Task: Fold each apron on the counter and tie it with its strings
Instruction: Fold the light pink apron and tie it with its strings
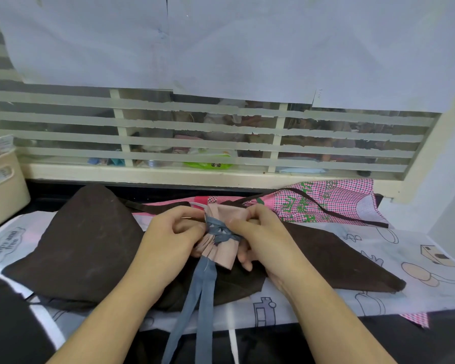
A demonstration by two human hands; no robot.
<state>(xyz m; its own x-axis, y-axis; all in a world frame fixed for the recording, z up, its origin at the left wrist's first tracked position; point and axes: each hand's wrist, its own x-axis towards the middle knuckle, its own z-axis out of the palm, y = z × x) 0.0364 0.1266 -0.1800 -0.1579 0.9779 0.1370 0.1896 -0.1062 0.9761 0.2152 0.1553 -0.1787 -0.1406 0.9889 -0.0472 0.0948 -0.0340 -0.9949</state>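
Both hands, left hand (174, 229) and right hand (258, 232), pinched the blue-grey fabric strings (220, 232) around the folded pink cloth apron bundle (225, 248) at centre; loose tails toward 6 o'clock risked the knot slipping.

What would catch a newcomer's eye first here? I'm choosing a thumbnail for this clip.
First, the pink folded apron at centre, wound with blue-grey strings that trail toward the viewer, in the grip of the left hand and right hand. Under it spreads a dark brown apron; behind on the right lies a pink checked apron.
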